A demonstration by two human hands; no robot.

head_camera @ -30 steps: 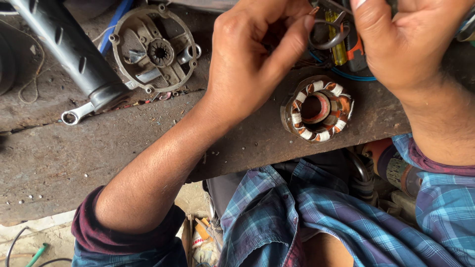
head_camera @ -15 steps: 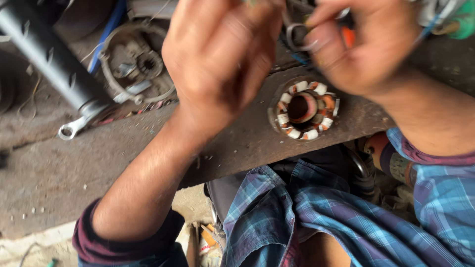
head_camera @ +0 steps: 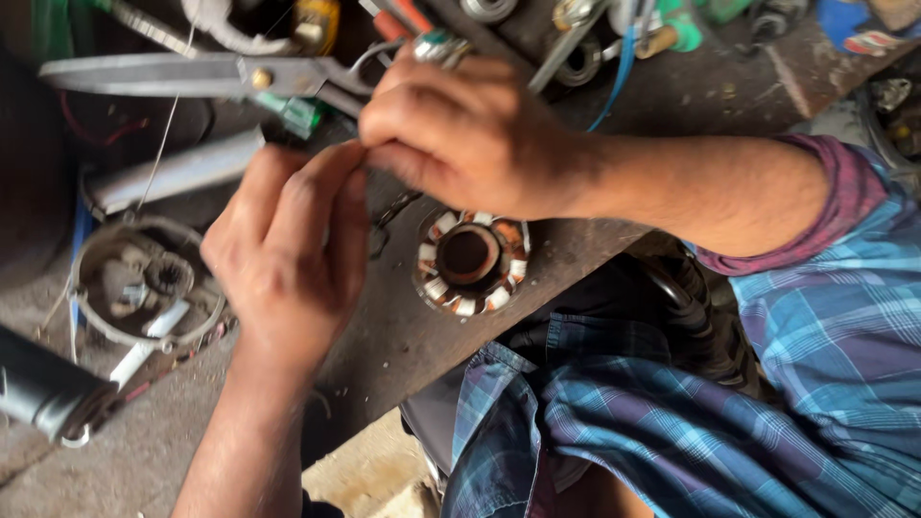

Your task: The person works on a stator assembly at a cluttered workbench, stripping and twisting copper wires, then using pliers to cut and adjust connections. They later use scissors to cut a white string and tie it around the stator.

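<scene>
Above the worn metal bench (head_camera: 595, 240) we had both hands raised, fingertips meeting. Our left hand (head_camera: 288, 254) was pinched shut against our right hand (head_camera: 460, 134), which was clenched too; whatever fine thing sat between them was too small and blurred to tell. Just below, near the bench's near edge, lay the stator (head_camera: 472, 261), a ring of copper windings around a dark bore. We judged it fairly heavy and stiff, its wire easily nicked, best gripped by the outer rim. To the left sat a round motor housing (head_camera: 144, 283), farther back long scissors (head_camera: 211, 75) and scattered tools. We judged the bench grimy, rough and crowded, with little free room around it.
</scene>
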